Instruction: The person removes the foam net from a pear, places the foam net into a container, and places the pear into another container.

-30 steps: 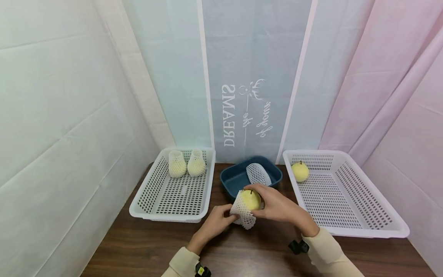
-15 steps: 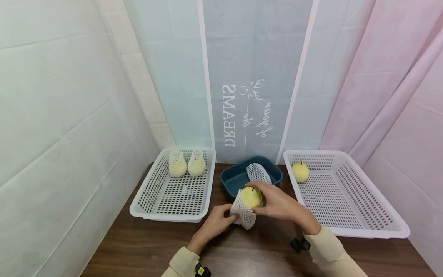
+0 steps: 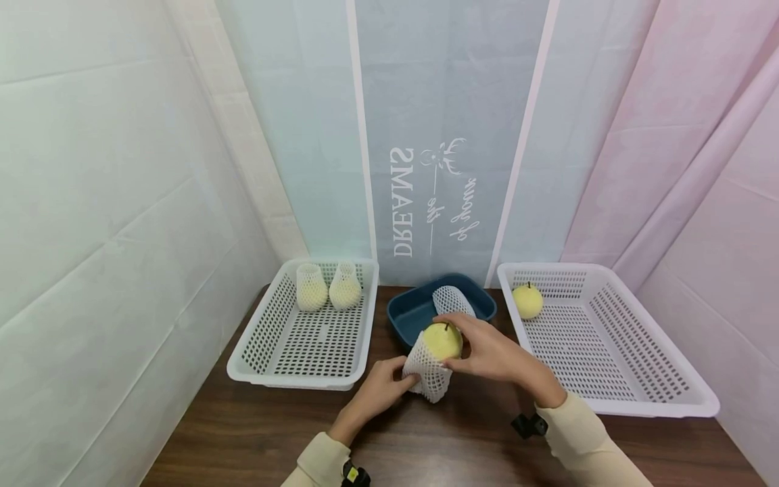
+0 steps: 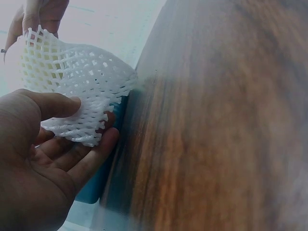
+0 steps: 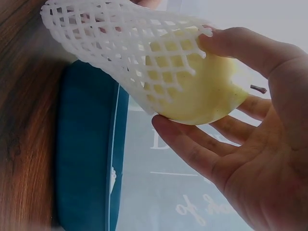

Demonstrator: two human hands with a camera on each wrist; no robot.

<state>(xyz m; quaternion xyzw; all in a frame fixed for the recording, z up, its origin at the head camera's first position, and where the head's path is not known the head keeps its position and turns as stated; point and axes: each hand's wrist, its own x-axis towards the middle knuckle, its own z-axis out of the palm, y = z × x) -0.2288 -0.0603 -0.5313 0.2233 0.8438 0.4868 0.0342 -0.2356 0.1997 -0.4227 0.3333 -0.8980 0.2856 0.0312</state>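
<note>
The left hand point(image 3: 380, 391) pinches the lower end of a white net point(image 3: 431, 380), thumb on the near face and fingers behind. To its right, the right hand point(image 3: 489, 353) grips a pear point(image 3: 443, 340) between thumb and fingertips. The pear sits partly inside the net's mouth, its lower part wrapped and its stem end bare, the stem toward the right palm.

Left of the grip and beyond it stands the left basket point(image 3: 291, 383); at its far end are two netted pears point(image 3: 312, 291), side by side. Just behind the grip is a blue tub point(image 3: 409, 313), a spare net point(image 3: 453, 302) lying at its right. Right of the grip, the right basket point(image 3: 654, 408) holds a bare pear point(image 3: 527, 302) at its far left corner.
</note>
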